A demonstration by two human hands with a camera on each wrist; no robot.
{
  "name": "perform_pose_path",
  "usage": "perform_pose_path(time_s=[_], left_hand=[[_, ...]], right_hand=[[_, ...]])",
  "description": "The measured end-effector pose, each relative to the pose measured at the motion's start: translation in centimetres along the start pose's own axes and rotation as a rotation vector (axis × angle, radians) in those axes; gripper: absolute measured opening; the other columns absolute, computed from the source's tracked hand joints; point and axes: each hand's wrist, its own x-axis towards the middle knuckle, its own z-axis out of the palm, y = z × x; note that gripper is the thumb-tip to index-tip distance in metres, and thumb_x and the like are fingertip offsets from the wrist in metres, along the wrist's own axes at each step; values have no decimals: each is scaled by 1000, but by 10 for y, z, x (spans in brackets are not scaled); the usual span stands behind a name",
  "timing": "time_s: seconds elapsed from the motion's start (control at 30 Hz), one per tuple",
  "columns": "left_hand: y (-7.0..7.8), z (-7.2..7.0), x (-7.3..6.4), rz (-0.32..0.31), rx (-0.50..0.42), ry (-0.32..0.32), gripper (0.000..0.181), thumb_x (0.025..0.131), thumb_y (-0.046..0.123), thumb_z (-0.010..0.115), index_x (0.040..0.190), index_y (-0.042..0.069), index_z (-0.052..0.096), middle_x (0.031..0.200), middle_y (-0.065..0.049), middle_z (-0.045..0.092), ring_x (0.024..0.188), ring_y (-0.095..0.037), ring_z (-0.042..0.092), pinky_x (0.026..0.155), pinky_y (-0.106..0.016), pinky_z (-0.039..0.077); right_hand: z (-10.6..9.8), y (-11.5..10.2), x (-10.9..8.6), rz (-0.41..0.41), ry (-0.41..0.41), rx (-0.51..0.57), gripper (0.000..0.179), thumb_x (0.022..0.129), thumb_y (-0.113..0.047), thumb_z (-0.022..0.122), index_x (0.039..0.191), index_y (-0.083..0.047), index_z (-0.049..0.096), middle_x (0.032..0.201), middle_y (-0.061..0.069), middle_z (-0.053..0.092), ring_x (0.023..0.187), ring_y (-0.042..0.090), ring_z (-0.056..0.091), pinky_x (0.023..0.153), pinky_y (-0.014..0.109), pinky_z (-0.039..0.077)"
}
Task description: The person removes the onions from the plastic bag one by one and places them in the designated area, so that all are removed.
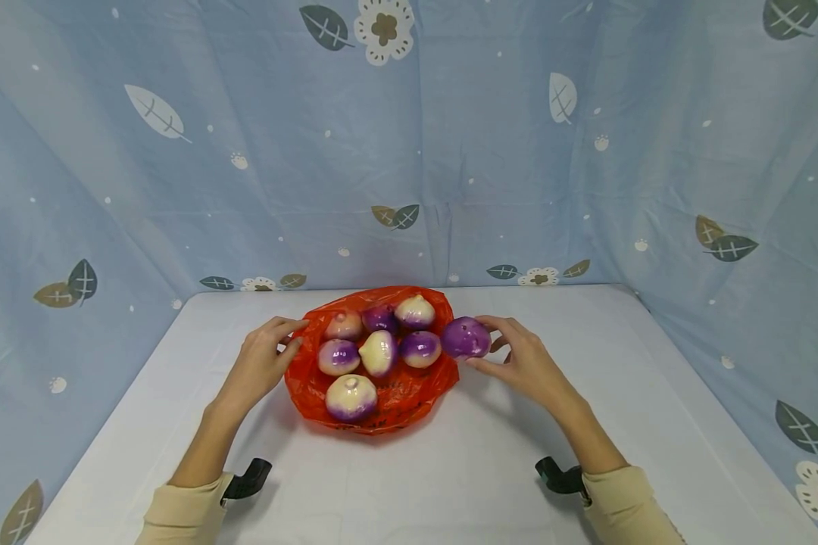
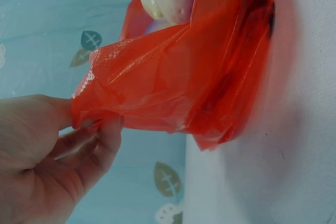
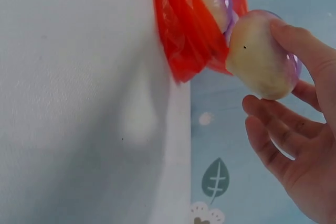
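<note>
A red plastic bag lies spread open on the white table, with several glossy purple-and-white turnips inside. At the bag's left edge, my left hand pinches the rim between thumb and fingers; the left wrist view shows the plastic stretched from those fingertips. My right hand holds another turnip at the bag's right rim. Its thumb and fingers grip the sides, purple face toward the head camera. In the right wrist view this turnip's pale side shows beside the red plastic.
The white table runs back to a blue curtain printed with leaves and flowers. Black wrist mounts sit by both beige sleeves. The nearest turnip rests by the bag's front rim.
</note>
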Motion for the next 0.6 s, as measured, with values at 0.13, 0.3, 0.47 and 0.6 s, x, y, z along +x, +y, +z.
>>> perform_pose_path(time_s=[0.13,0.3,0.47,0.6], left_hand=[[0,-1,0,0,0,0,32,92,1,62,124,0,65,115,-20,66,94,-35,69,77,-48,61],[-1,-1,0,18,-1,10,31,92,0,62,123,0,66,114,-20,66,93,-34,70,76,-48,61],[-1,0,0,22,-2,14,31,92,1,61,123,0,66,114,-19,67,92,-33,70,75,-46,61],[-1,0,0,19,-7,11,31,93,2,61,123,0,66,114,-18,66,93,-32,70,76,-46,61]], right_hand=[[-1,5,1,11,7,-4,71,77,-38,83,138,-20,51,126,2,62,91,17,66,66,21,57],[-3,13,2,-8,24,6,70,78,-40,81,138,-17,51,126,5,63,89,18,67,64,21,56],[-5,17,3,1,31,3,70,78,-40,81,138,-17,52,127,6,63,89,19,67,64,21,56],[-6,20,4,8,38,11,70,78,-37,82,137,-17,52,127,6,63,88,23,68,64,20,56]])
